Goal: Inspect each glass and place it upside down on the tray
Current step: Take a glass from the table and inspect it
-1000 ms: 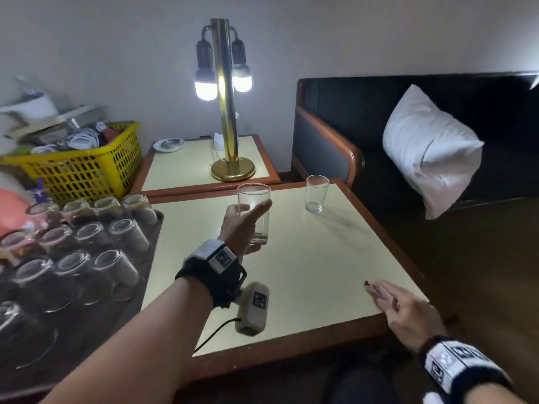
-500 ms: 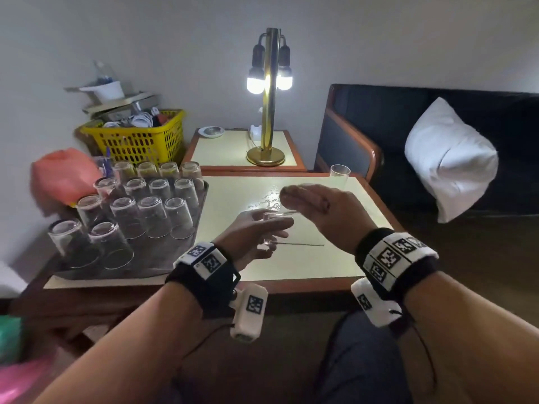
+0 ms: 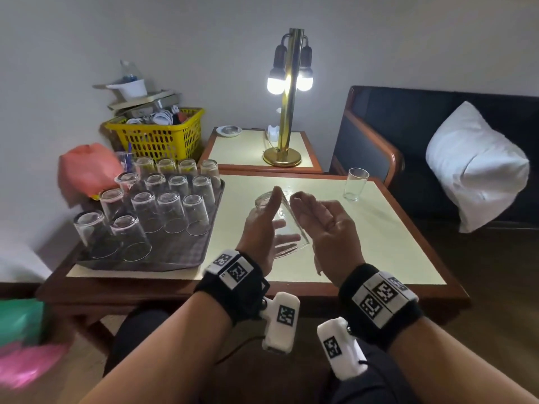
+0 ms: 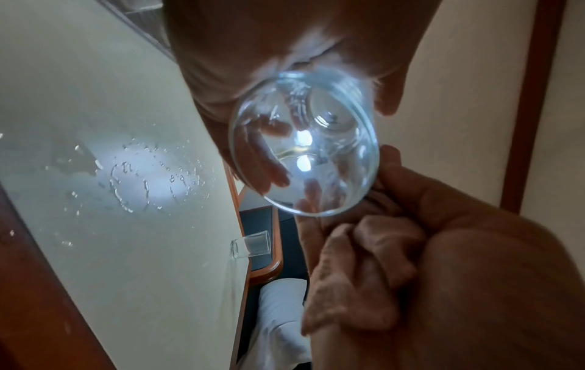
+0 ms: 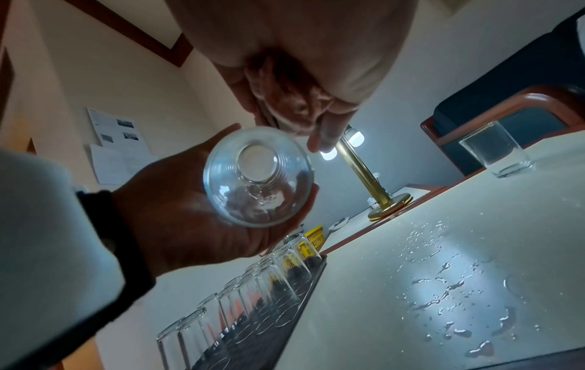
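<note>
My left hand (image 3: 264, 225) grips a clear glass (image 3: 284, 239) above the yellow table top (image 3: 379, 243), tilted with its base pointing away and up. Through the glass (image 4: 304, 155) the left wrist view shows my left fingers curled round it. The right wrist view faces its base (image 5: 258, 177). My right hand (image 3: 326, 225) hovers beside the glass with curled fingers and holds nothing. Left of them a dark tray (image 3: 163, 265) carries several upside-down glasses (image 3: 169, 211). One upright glass (image 3: 354, 185) stands at the table's far right corner.
Water drops (image 5: 443, 288) lie on the table under the hands. Behind stand a side table with a lit brass lamp (image 3: 287, 112), a yellow basket (image 3: 157, 135) and a red bag (image 3: 87, 170). A dark sofa with a white pillow (image 3: 472, 167) is on the right.
The left hand brought the glass from upright over the table back toward me and tipped it. The right hand rose from the table's front edge to beside the glass.
</note>
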`<state>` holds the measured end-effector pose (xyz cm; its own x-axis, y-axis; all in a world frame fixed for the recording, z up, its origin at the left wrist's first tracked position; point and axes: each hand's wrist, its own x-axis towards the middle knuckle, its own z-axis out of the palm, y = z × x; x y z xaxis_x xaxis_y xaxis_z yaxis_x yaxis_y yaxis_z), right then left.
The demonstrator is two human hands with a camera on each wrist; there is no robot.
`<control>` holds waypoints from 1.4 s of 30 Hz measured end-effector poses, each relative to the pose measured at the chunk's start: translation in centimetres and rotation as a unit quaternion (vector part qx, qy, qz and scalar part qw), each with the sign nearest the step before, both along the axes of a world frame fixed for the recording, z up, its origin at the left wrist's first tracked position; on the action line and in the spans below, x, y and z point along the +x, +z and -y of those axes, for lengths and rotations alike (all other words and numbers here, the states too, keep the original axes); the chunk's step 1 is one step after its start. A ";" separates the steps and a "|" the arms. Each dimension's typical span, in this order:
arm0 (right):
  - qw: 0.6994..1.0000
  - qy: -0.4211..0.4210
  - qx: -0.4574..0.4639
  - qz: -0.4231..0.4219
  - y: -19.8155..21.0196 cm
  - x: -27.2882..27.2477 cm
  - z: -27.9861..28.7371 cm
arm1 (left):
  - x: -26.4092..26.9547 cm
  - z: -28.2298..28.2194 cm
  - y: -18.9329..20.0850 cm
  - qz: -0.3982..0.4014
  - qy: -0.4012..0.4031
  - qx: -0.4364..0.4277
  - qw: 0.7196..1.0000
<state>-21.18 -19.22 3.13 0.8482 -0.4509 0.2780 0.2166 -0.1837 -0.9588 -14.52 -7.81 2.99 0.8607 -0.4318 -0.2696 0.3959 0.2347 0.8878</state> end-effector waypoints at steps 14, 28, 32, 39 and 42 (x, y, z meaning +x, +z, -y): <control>1.000 0.011 -0.028 -0.003 -0.7 0.5 -0.5 | 1.1 0.0 -0.6 0.083 -0.008 0.047 0.995; 1.000 0.000 0.031 0.002 -0.5 0.4 -0.7 | 1.9 0.0 -1.0 0.128 0.003 0.050 0.991; 1.000 0.008 0.002 -0.009 -0.7 0.7 -0.9 | 2.1 -0.1 -0.6 0.074 -0.034 0.030 0.996; 0.997 0.020 -0.072 0.003 -1.2 0.5 -1.1 | 2.0 0.0 -0.6 0.072 -0.015 0.010 0.997; 0.999 -0.029 -0.014 -0.009 -0.4 1.8 0.7 | 1.6 0.2 -0.8 0.100 -0.084 0.039 0.991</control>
<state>-19.38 -19.92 2.77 0.8261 -0.4911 0.2762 0.1881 -0.2218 -0.9568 -12.93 -7.98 2.22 0.8181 -0.5579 -0.1395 0.2383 0.1082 0.9651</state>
